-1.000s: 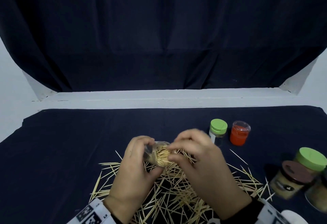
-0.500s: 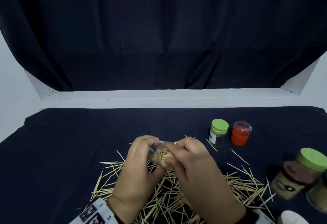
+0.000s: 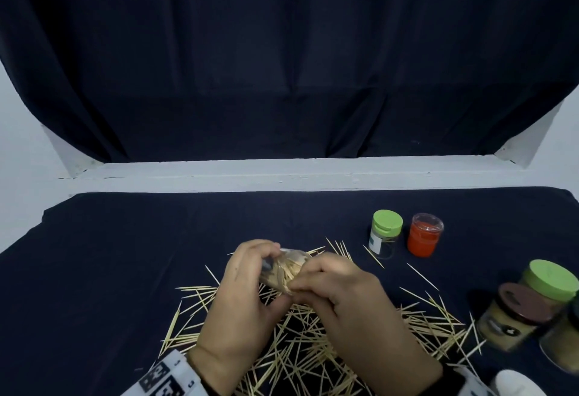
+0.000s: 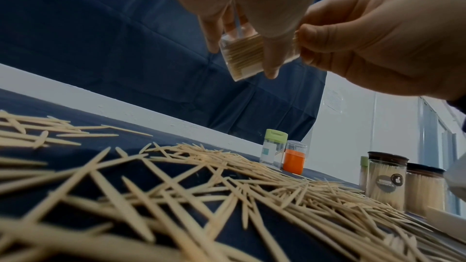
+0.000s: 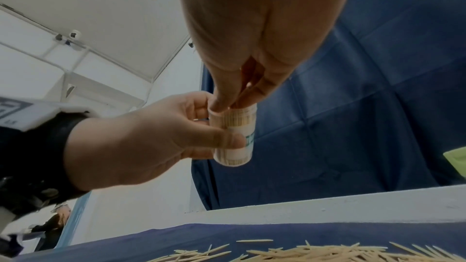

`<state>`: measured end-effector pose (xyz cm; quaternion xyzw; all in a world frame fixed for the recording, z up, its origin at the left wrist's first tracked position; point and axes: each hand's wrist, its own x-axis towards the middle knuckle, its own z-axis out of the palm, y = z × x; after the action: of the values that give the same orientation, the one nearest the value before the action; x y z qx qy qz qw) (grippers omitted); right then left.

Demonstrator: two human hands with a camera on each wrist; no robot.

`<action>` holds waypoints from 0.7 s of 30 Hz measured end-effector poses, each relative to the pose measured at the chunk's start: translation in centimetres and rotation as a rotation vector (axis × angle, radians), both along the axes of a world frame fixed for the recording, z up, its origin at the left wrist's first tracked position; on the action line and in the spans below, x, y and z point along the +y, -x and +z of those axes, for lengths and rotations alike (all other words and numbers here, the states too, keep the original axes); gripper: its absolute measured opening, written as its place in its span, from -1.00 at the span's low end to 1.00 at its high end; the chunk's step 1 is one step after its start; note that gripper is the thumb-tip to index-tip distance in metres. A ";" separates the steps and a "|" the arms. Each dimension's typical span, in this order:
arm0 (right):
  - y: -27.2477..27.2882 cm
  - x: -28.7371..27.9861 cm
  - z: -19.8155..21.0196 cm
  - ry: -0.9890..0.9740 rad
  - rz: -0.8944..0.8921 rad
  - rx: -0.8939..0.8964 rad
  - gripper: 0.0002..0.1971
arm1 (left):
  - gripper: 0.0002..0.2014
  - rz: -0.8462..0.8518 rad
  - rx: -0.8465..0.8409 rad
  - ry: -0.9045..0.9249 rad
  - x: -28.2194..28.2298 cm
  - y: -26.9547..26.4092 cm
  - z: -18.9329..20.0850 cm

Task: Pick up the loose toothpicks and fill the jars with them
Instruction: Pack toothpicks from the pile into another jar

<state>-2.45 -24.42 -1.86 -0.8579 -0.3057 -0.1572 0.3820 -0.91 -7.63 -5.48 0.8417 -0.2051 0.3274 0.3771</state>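
Above the toothpicks strewn on the counter, the left hand grips the near-full jar while the right hand, lifted a second ago, now pinches picks at its mouth, so this jar seems nearly done.
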 end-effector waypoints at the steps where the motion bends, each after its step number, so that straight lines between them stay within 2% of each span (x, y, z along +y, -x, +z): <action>1: -0.1 -0.1 -0.1 -0.021 -0.015 -0.017 -0.86 | -0.27 0.000 -0.004 0.002 0.0 0.0 0.0; 3: 0.0 -0.3 0.2 -0.031 -0.067 -0.048 -0.85 | -0.29 0.009 -0.004 0.002 0.1 -0.1 0.0; 5: 0.2 -0.1 0.6 0.091 -0.116 -0.130 -0.81 | -0.32 0.013 0.001 0.003 -0.1 0.0 0.1; 8: 0.5 0.8 0.6 0.227 -0.131 -0.181 -0.65 | -0.51 0.002 0.012 0.002 -0.4 0.2 0.4; 10: 0.6 0.9 0.3 0.241 -0.115 -0.208 -0.71 | -0.54 0.003 0.026 0.011 -0.4 0.2 0.5; 15: 0.5 0.4 0.5 0.170 -0.124 -0.134 -0.83 | -0.34 0.020 0.027 -0.005 -0.1 0.1 0.3; 19: 0.6 -0.5 1.6 0.016 -0.064 0.086 -0.87 | -0.31 0.016 0.040 -0.031 0.0 0.1 0.2; 21: 0.2 -2.1 2.1 -0.024 -0.187 0.106 -0.85 | -0.29 0.030 0.068 -0.026 0.0 0.2 0.3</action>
<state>-2.65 -26.47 0.23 -0.8851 -0.2019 -0.1502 0.3916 -1.13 -7.60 -5.16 0.8601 -0.1839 0.3016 0.3681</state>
